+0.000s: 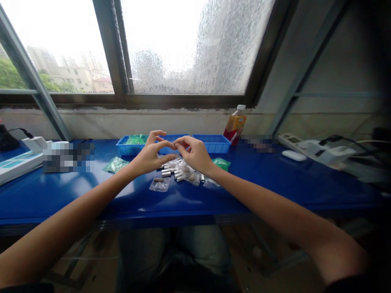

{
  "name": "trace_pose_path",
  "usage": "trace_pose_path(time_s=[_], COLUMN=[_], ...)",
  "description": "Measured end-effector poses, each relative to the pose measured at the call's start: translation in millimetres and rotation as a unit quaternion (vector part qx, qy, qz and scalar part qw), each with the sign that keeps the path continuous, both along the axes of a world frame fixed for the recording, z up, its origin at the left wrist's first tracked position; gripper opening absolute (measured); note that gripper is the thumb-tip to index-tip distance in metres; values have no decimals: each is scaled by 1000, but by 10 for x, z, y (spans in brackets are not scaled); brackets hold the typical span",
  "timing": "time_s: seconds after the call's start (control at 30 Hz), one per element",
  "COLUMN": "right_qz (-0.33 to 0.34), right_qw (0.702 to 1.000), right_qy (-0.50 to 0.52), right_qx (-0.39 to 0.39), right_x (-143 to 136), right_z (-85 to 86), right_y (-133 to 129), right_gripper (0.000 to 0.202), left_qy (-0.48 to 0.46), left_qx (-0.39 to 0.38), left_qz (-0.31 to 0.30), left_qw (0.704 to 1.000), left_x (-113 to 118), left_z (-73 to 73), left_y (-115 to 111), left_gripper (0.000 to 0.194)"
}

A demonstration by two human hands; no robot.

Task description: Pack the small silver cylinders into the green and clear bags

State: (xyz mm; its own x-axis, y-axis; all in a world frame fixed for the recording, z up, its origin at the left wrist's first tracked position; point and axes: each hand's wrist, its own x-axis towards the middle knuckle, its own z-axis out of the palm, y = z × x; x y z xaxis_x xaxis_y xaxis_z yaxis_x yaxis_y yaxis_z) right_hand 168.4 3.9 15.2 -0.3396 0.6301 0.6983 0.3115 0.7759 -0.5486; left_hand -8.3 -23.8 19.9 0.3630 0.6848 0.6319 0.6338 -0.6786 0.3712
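Note:
My left hand [152, 156] and my right hand [194, 155] meet above the middle of the blue table, fingertips almost touching. The right thumb and fingers pinch a tiny dark item, too small to name. The left hand's fingers are spread, its index fingertip at that same item. Below them lies a pile of small clear bags [187, 173] with silvery metal pieces [165, 173]. Nearer the table's front is a separate clear bag [160, 184] with a brownish piece inside. Behind the hands stand blue trays [215, 145], the left one holding green packets [137, 139].
A green-and-clear packet [115, 164] lies left of the pile, a green one [221, 164] right of it. A bottle [235, 124] stands by the wall. Power strips [21, 165] [317, 150] sit at both sides; a white oval case [293, 156] lies at right.

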Motion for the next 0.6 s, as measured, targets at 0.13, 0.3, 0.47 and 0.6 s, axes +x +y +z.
trace_pose_path(time_s=[0.13, 0.3, 0.47, 0.6], right_qz=[-61, -51, -13, 88], right_qw=[979, 977, 995, 951], right_qy=[-68, -99, -7, 64], right_qx=[185, 180, -94, -289], right_x=[41, -13, -25, -19], right_z=[-19, -24, 8, -3], right_y=[11, -51, 7, 63], right_gripper=[17, 25, 22, 36], left_qy=[-174, -247, -107, 78], left_qx=[-230, -268, 20, 183], left_qz=[-11, -40, 44, 6], left_qw=[957, 930, 993, 980], left_x=[14, 0, -39, -21], left_z=[6, -24, -19, -38], left_y=[17, 71, 72, 32], left_gripper=[40, 21, 15, 15])
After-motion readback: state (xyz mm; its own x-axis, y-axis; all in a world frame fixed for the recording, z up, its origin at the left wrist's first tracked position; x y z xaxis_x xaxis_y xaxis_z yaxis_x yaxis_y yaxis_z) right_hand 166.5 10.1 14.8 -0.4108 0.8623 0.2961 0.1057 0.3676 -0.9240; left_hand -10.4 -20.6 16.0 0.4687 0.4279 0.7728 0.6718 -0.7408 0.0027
